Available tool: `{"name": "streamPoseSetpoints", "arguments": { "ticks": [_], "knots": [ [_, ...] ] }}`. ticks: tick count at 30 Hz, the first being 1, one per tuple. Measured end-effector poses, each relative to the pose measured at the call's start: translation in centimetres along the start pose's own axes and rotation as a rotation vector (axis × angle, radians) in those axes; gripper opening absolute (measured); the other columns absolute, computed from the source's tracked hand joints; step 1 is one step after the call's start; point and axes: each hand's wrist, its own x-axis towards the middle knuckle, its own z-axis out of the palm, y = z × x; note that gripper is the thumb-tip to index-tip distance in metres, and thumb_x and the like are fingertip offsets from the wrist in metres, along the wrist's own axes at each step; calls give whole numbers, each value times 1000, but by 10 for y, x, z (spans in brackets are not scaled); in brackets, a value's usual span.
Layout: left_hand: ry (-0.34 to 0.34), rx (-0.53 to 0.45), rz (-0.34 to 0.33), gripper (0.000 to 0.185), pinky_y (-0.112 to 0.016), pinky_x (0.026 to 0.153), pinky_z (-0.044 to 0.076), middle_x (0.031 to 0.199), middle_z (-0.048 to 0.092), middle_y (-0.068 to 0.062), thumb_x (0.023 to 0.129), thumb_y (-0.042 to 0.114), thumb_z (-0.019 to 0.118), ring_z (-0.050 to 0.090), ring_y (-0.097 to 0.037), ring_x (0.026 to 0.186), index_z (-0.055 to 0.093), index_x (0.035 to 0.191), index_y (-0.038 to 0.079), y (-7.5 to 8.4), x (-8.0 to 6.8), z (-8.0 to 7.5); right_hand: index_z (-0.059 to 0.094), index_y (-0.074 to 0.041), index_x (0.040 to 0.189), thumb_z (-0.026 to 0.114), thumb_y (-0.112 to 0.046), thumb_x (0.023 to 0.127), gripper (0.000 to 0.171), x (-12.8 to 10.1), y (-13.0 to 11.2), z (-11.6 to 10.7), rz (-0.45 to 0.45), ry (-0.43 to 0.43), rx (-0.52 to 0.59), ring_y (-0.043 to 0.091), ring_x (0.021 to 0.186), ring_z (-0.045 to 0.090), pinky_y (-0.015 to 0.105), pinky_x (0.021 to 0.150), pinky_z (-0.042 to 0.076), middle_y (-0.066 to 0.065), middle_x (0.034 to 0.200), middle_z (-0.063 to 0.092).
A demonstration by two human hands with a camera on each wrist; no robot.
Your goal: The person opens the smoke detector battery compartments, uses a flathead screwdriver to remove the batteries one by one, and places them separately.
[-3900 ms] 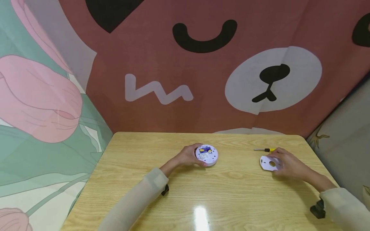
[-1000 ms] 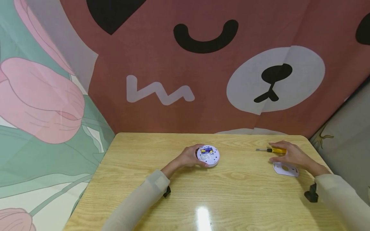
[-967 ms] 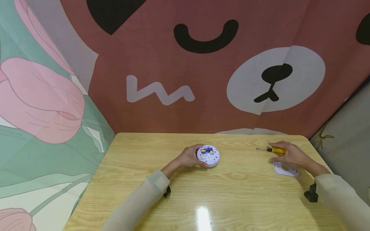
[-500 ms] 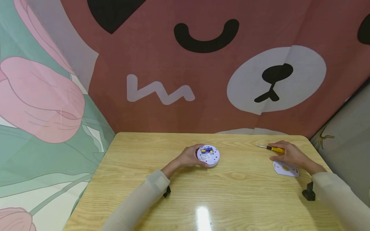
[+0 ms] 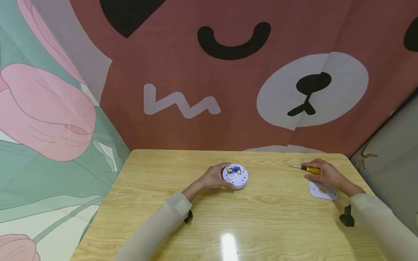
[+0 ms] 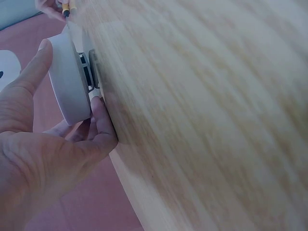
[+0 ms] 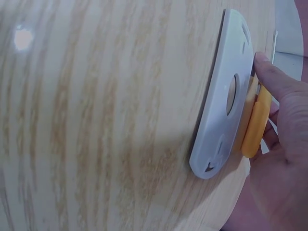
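Note:
A white round device [image 5: 236, 176] with a yellow-and-blue label on top sits mid-table. My left hand [image 5: 219, 176] grips it by the rim, thumb at the front and fingers behind. The left wrist view shows the device [image 6: 70, 82] pinched between thumb and fingers [image 6: 101, 120]. My right hand [image 5: 314, 172] holds a yellow-handled screwdriver [image 5: 310, 169] at the far right, its metal tip pointing left. A flat white plate [image 5: 322, 191] with a centre hole lies just in front of that hand. In the right wrist view the plate [image 7: 224, 96] lies beside the screwdriver handle [image 7: 255, 122], which my fingers [image 7: 269, 77] wrap.
The wooden table [image 5: 228, 221] has a rounded far right corner close to the right hand. A bear-print cloth [image 5: 228, 90] hangs behind the table, and a floral cloth [image 5: 49, 127] hangs on the left.
The right hand left the white plate further right on the table, moved to the screwdriver and closed round its handle, lifting it slightly. The left hand has stayed on the device.

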Motion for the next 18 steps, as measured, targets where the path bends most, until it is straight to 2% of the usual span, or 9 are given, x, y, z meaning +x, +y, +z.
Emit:
{"name": "streamPoseSetpoints", "arguments": {
  "ticks": [9, 18],
  "knots": [
    [6, 8, -5, 101, -43, 116, 43, 150, 61, -7, 74, 38, 99, 57, -24, 135, 50, 159, 15, 0, 1, 0, 70, 2, 135, 84, -21, 94, 49, 0, 1, 2, -42, 39, 19, 23, 93, 61, 31, 71, 50, 16, 114, 66],
    [5, -5, -9, 101, -44, 117, 43, 151, 60, -7, 74, 38, 99, 57, -25, 137, 50, 159, 14, 1, 0, 1, 77, 2, 122, 78, -4, 95, 28, -1, 1, 9, -99, 115, 34, 10, 84, 55, 26, 63, 44, 13, 105, 66]
  ]
}}
